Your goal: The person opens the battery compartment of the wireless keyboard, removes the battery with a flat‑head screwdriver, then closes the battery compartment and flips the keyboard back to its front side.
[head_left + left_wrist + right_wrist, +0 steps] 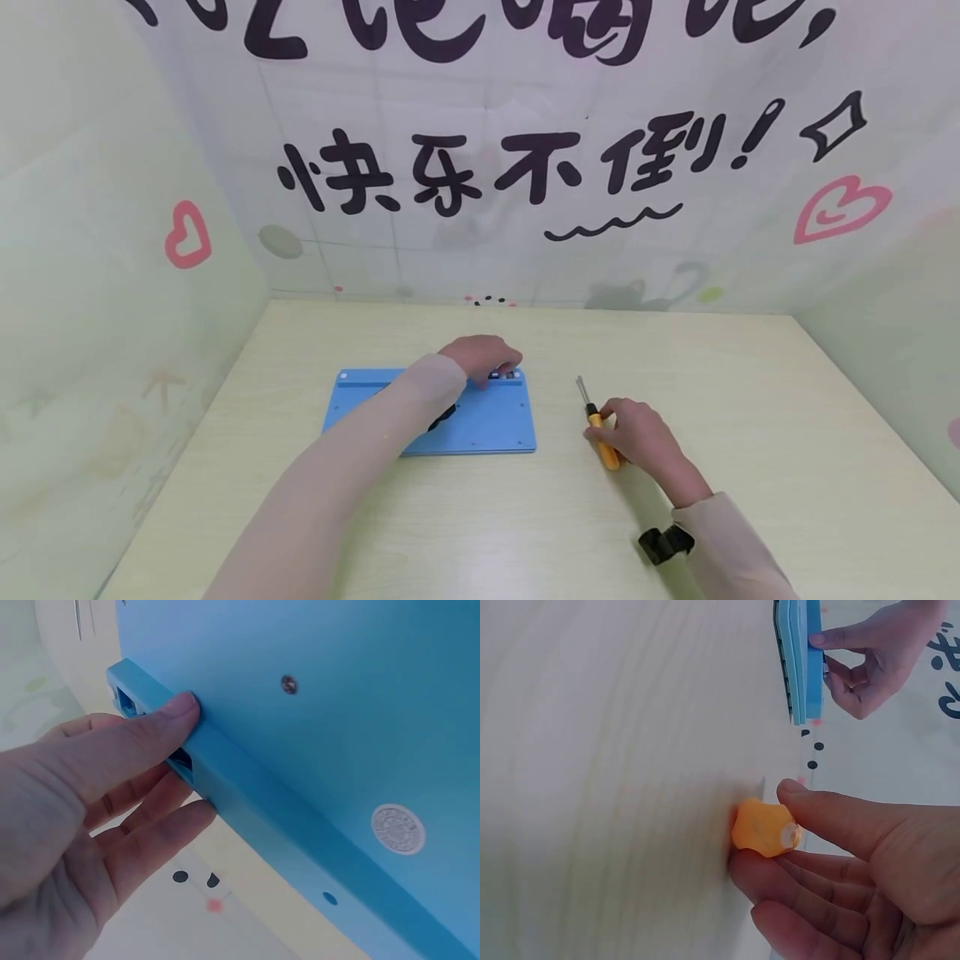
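Observation:
A blue keyboard (487,425) lies face down on the table, its underside dotted with small screws. My left hand (482,357) grips the raised bar (247,802) along its far edge, thumb on the bar and fingers at the outer side, near openings in it. Right of the keyboard lies a screwdriver (604,448) with an orange handle, its metal shaft pointing away from me. My right hand (642,433) pinches that handle between thumb and fingers; in the right wrist view the handle's lobed end (763,829) faces the camera. My left forearm covers part of the keyboard.
The pale wooden table (465,533) extends around both things. A printed cloth wall (480,258) stands behind it, with side walls left and right. A black wrist strap (663,545) sits at the right sleeve. A round white sticker (398,829) marks the keyboard's underside.

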Demonstrator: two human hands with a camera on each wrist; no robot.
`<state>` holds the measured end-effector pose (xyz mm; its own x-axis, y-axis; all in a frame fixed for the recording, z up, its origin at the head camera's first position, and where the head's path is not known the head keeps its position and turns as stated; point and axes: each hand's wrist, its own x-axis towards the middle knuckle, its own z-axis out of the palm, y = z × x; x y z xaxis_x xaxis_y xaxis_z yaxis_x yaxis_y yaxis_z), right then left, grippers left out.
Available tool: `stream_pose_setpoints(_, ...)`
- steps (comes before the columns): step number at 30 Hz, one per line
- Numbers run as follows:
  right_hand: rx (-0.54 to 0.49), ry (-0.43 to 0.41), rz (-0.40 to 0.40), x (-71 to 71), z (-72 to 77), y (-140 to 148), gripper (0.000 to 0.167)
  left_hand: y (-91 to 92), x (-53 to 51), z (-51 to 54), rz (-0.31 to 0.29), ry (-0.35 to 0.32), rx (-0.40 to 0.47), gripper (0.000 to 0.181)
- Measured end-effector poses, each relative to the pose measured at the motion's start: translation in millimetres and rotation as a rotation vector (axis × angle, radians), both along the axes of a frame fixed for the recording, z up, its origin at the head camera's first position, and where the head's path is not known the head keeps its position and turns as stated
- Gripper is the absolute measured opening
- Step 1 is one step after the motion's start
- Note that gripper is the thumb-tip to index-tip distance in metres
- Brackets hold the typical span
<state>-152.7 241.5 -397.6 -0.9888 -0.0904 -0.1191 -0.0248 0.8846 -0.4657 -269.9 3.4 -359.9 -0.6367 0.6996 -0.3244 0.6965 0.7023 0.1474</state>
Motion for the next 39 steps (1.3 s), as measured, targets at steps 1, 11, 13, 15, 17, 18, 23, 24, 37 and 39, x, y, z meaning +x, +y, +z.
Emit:
stream_pose_setpoints(1, -0.001, -0.003, -0.001, 0.3, 0.0, -0.1, 0.038, -0.9, 0.6, 0.0, -0.001, 0.003, 0.008, 0.025)
stream_pose_setpoints(11, -0.011, -0.037, -0.032, 0.8, 0.8, -1.1, 0.043, -9.5, 2.6, -11.1, 0.002, 0.048, 0.101, 0.022)
stream_pose_setpoints(13, -0.015, -0.047, -0.034, 0.5, 0.9, -1.1, 0.044, -9.9, 2.5, -13.2, -0.001, 0.061, 0.122, 0.019)
stream_pose_setpoints(15, -0.016, -0.052, -0.035, 0.0, 0.8, -1.1, 0.044, -9.9, 1.7, -16.3, -0.014, 0.078, 0.142, 0.018)
stream_pose_setpoints(17, -0.016, -0.056, -0.034, -0.4, 1.0, -1.1, 0.045, -9.6, 1.4, -18.1, -0.028, 0.099, 0.15, 0.017)
stream_pose_setpoints(18, -0.015, -0.056, -0.036, -0.7, 1.2, -1.2, 0.045, -9.4, 1.4, -18.8, -0.033, 0.108, 0.149, 0.018)
stream_pose_setpoints(23, 0.013, -0.035, -0.039, -2.1, 4.5, -2.0, 0.046, -9.9, 2.8, -18.7, -0.036, 0.129, 0.158, 0.017)
stream_pose_setpoints(24, 0.027, -0.025, -0.038, -2.1, 6.1, -2.3, 0.046, -10.2, 3.0, -18.9, -0.035, 0.131, 0.166, 0.017)
stream_pose_setpoints(37, 0.097, 0.115, 0.013, 2.1, 18.2, -30.2, 0.034, -18.1, 5.5, -21.6, 0.029, 0.044, 0.288, 0.017)
stream_pose_setpoints(39, 0.108, 0.121, 0.014, 1.5, 15.6, -32.8, 0.033, -18.7, 6.8, -21.0, 0.036, 0.031, 0.297, 0.014)
